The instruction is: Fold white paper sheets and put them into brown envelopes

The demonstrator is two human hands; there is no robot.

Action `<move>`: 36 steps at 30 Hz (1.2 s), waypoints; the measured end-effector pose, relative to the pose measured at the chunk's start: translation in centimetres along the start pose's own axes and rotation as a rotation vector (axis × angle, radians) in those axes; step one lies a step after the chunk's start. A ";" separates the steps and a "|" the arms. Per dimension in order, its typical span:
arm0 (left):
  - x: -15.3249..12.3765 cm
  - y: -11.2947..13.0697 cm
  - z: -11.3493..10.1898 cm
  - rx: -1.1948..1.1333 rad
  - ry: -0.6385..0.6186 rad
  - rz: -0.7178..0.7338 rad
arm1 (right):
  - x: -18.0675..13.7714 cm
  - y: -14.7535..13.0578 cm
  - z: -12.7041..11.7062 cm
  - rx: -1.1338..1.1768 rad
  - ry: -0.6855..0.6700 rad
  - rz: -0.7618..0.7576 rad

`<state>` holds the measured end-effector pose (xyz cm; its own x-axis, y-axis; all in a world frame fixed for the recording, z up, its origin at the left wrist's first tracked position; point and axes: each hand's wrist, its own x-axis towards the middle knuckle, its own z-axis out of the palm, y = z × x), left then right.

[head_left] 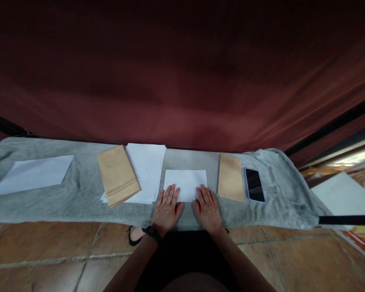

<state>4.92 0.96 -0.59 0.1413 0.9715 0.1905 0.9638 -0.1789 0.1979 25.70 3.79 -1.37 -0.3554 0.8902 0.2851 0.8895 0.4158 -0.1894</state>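
Note:
A white sheet of paper (pixel 185 180), about half the size of the sheets beside it, lies flat in front of me on the grey cloth. My left hand (pixel 166 209) rests palm down with its fingertips on the paper's left side. On the right side, my right hand (pixel 207 207) lies in the same way, fingers stretched out. Neither hand grips anything. Left of the paper is a stack of larger white sheets (pixel 149 174), partly covered by a pile of brown envelopes (pixel 117 174). A single brown envelope (pixel 231 177) lies to the right.
A phone (pixel 255 185) with a dark screen lies right of the single envelope. Another white sheet (pixel 35 174) is at the far left. The grey cloth (pixel 88 211) covers a long narrow surface, with a dark red curtain (pixel 182 101) behind it and floor tiles (pixel 54 243) below.

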 end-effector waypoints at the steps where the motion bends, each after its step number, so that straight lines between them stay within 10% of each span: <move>1: 0.0 0.0 0.0 0.000 0.000 0.000 | 0.0 0.0 0.0 -0.001 0.000 0.002; 36: -0.2 0.3 0.8 0.040 -0.054 -0.039 | 0.0 0.1 0.6 -0.037 -0.063 0.027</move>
<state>5.32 0.87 -1.30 0.1147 0.9847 0.1313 0.9768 -0.1359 0.1653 25.66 3.96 -1.95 -0.3475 0.9113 0.2208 0.9086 0.3854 -0.1607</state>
